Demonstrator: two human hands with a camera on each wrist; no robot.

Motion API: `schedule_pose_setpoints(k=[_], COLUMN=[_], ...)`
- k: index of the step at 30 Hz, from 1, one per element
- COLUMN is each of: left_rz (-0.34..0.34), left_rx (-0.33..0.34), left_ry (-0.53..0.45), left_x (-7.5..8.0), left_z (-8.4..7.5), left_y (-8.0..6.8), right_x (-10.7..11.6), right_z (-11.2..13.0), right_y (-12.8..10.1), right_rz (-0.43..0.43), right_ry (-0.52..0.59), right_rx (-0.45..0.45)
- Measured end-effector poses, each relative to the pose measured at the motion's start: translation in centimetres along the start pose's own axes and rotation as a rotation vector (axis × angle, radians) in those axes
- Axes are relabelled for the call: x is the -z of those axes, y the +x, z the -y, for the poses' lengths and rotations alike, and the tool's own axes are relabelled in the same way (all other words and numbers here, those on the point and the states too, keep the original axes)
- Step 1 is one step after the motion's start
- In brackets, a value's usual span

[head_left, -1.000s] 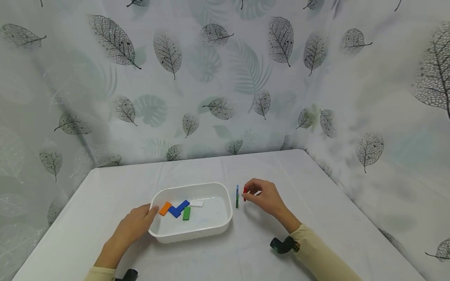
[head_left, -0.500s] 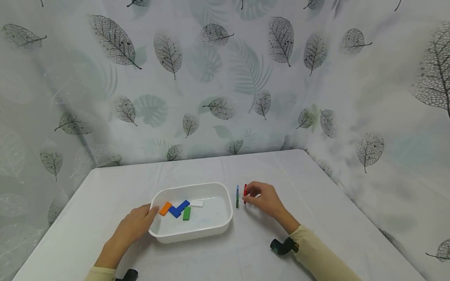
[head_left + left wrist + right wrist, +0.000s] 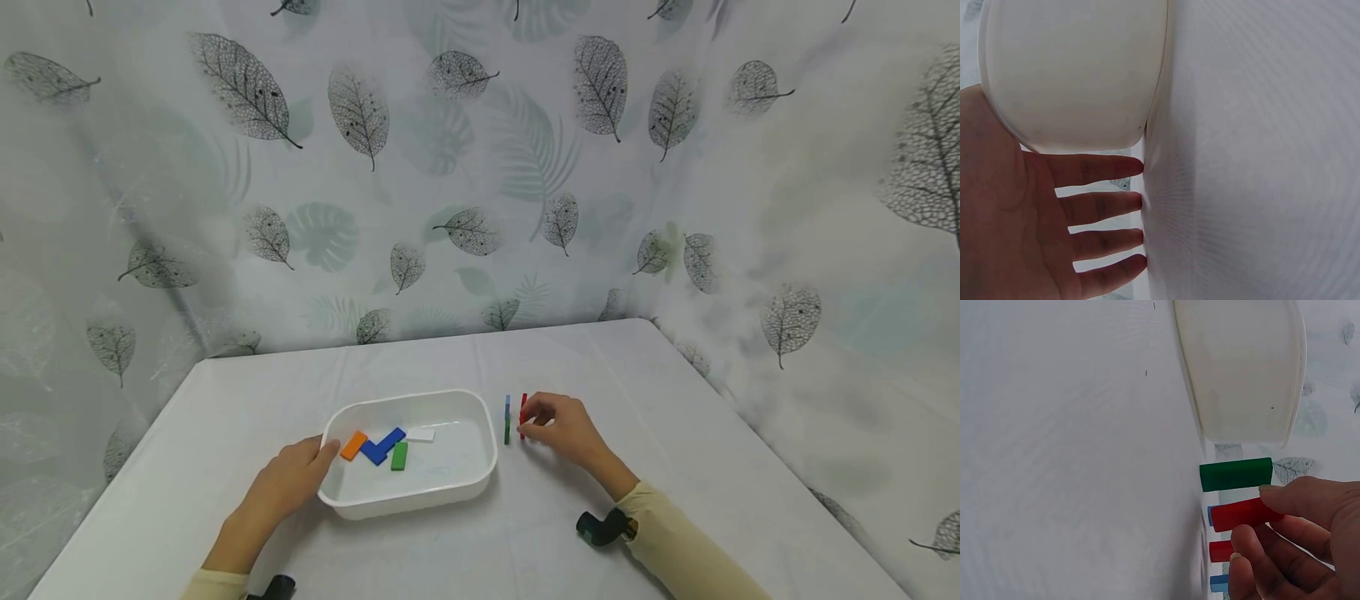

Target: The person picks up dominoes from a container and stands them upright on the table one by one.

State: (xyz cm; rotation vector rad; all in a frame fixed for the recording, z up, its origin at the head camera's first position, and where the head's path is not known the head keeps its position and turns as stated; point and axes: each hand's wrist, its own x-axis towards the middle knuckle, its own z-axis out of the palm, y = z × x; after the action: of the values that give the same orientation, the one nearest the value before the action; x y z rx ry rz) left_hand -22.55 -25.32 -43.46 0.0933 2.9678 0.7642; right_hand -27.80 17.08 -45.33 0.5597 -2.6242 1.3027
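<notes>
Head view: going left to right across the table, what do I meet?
Left hand → white tray → upright green and blue blocks → red block → right hand.

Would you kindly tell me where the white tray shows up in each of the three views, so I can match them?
Head: the white tray sits low and centre-left on the table, with the left hand at its left end.
Left wrist: the tray's underside and rim fill the upper left, above the fingers.
Right wrist: its outer wall is at top right.
Shared landmark: the tray's rounded rim.
</notes>
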Motion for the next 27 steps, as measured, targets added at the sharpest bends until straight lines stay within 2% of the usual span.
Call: schedule_pose_setpoints(k=[15, 27], left_rz=[-0.003, -0.009], left_rx=[0.005, 0.002], left_ry=[0.000, -0.003], left_x=[-0.03, -0.22], left_z=[-0.03, 0.11], left_y=[-0.10, -0.04], right_x=[-0.33, 0.23], right_z=[-0.13, 0.24], right_y=[0.03, -0.07], right_rz=[0.000, -0.016], right_ry=[-0.026, -0.024], right_rx=[-0.059, -0.033])
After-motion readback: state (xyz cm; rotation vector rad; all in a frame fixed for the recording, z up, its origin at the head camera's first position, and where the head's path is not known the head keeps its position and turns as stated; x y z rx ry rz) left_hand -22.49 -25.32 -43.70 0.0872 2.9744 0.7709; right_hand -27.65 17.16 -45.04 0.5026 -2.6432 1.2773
